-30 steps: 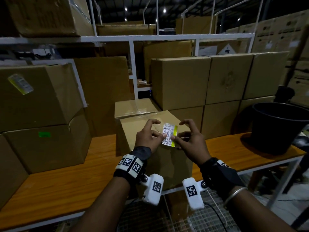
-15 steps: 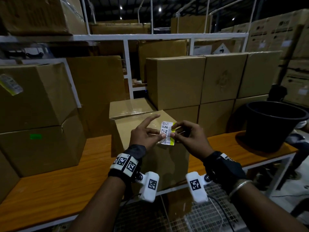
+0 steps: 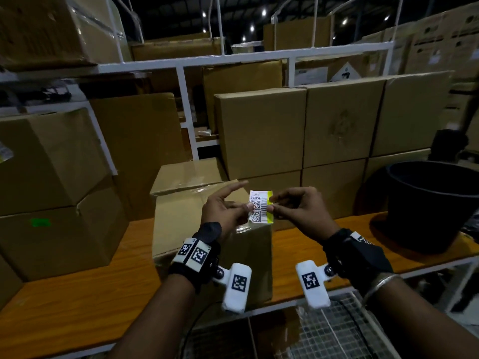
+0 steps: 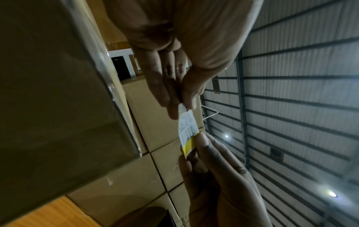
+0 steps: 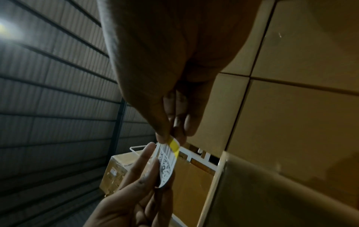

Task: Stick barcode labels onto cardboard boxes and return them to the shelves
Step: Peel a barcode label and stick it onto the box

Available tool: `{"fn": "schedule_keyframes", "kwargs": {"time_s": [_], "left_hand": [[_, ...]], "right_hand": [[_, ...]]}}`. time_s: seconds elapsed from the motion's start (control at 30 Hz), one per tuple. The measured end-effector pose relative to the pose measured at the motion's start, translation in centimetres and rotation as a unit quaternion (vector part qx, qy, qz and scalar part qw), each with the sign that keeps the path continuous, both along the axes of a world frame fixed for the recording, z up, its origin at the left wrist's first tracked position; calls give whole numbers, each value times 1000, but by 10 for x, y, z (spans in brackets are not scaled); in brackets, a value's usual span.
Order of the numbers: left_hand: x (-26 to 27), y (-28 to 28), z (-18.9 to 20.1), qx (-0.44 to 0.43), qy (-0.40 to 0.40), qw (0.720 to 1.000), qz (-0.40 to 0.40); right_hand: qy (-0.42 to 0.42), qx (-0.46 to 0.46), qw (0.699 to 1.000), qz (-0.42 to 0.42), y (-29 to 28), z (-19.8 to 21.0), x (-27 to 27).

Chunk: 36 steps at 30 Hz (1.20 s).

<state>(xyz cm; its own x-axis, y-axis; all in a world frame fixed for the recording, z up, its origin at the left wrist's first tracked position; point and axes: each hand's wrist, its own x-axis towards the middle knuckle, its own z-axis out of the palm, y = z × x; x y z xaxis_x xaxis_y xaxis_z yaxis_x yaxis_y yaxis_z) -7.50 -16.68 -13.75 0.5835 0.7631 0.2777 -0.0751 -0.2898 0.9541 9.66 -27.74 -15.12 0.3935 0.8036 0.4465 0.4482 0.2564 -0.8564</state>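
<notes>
I see an orange wooden counter point(image 3: 77, 294) with a white front edge, under a white shelf frame point(image 3: 186, 112) in a dim warehouse with ceiling lamps overhead. One box point(image 3: 181, 229) stands on the counter close to the front edge, directly ahead of me; a second sits just behind it. Stacked boxes point(image 3: 311, 130) fill the back, and a larger stack point(image 3: 51, 190) closes the left side. A black bucket point(image 3: 435, 203) stands on the right end of the counter. Bare counter lies between the near box and the left stack, and between it and the bucket. A wire mesh point(image 3: 337, 327) lies below the front edge. My left hand point(image 3: 223, 211) and right hand point(image 3: 303, 211) hold the label point(image 3: 260, 207) above the box's top right corner, each hand's fingers pinching one side, the yellow strip on the right hand's side.
</notes>
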Motion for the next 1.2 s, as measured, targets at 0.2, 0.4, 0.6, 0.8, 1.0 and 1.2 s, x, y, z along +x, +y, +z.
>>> {"fn": "schedule_keyframes", "kwargs": {"time_s": [0.2, 0.4, 0.6, 0.8, 1.0, 1.2], "left_hand": [[81, -21, 8, 19, 19, 1000, 15], [177, -42, 6, 32, 42, 998, 30], [265, -52, -8, 129, 124, 981, 74], [329, -85, -13, 179, 192, 964, 53], [368, -97, -15, 189, 226, 955, 16], [381, -94, -22, 191, 252, 949, -3]], "right_hand": [[-101, -36, 993, -43, -20, 17, 84], [-220, -67, 969, -87, -44, 32, 167], [-289, -80, 942, -152, -68, 40, 246], [-364, -183, 883, -233, -90, 45, 326], [-403, -331, 796, -306, -100, 48, 373], [-387, -422, 767, -289, -103, 36, 395]]}}
